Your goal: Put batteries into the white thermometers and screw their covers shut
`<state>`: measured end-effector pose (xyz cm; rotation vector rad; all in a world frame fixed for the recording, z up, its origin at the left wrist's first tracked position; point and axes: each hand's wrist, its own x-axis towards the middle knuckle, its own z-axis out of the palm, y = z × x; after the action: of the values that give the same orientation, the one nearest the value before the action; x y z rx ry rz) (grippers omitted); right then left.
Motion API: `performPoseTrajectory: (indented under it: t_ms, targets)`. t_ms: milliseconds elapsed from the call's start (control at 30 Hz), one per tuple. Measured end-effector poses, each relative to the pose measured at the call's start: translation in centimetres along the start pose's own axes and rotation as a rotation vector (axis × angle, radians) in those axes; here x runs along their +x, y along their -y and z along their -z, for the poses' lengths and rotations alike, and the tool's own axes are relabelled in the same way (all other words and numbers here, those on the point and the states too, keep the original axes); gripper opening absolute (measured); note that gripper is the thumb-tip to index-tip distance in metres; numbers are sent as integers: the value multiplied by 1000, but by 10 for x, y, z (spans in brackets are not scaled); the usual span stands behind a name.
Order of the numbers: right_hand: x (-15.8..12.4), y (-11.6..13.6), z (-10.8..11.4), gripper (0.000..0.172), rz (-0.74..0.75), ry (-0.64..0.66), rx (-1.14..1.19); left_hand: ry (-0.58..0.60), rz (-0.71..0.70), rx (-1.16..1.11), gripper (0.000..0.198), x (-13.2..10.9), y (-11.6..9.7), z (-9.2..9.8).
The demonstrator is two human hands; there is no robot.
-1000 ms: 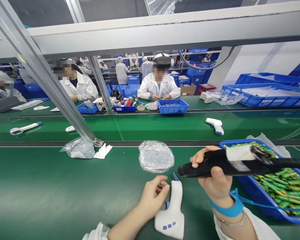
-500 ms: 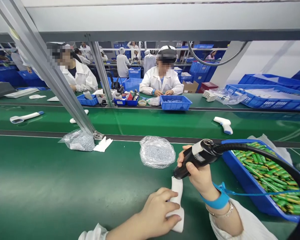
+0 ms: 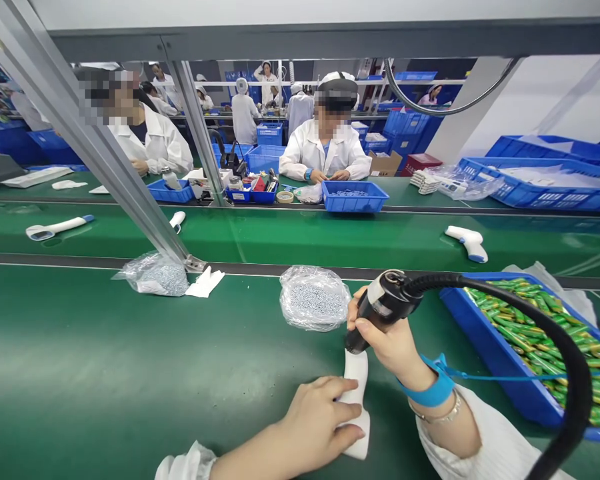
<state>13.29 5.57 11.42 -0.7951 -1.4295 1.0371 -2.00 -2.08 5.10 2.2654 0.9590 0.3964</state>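
My left hand (image 3: 320, 420) grips a white handheld infrared thermometer (image 3: 356, 400) lying on the green belt, and its fingers cover the middle of the body. My right hand (image 3: 393, 343) holds a black electric screwdriver (image 3: 383, 310) upright and tilted, with its tip down at the thermometer's upper end. Whether the tip touches a screw is hidden. A black cable (image 3: 565, 373) curves from the screwdriver's top to the right. A blue wrist strap (image 3: 433, 383) circles my right wrist. Just beyond my right hand lies a clear plastic bag of small screws (image 3: 314, 298).
A blue crate of green batteries (image 3: 525, 353) stands at the right. A second screw bag (image 3: 155, 275) and white paper (image 3: 205, 282) lie at the left. Thermometers (image 3: 467, 243) rest on the farther belt, beyond a metal post (image 3: 130, 187). A co-worker (image 3: 325, 150) sits opposite.
My left hand has closed on the thermometer and steadied it. The screwdriver has swung from nearly level to tip-down over the thermometer's end. The camera view has tilted slightly.
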Motion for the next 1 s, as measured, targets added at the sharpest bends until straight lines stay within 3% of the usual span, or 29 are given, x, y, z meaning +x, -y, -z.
performPoseTrajectory:
  t_ms: [233,500,600,700,800,933,1000]
  targets:
    - [0,1,-2,26,-30,36,1,14,-15,59,22,-1,0,1]
    - [0,-11,4,24,54,-1,-54,36,2,47,23,4,-5,5]
    - [-2,-4,2,26,126,24,-96,40,22,34,23,4,-1,3]
    - [-6,14,14,36,224,53,-174,62,10,32,23,1,6,5]
    - [-11,31,42,46,285,171,-353,112,23,54,24,4,4,18]
    - [-17,32,77,39,260,516,-727,64,253,203,39,30,-16,42]
    - [-22,23,87,43,214,623,-904,40,350,293,50,48,-26,45]
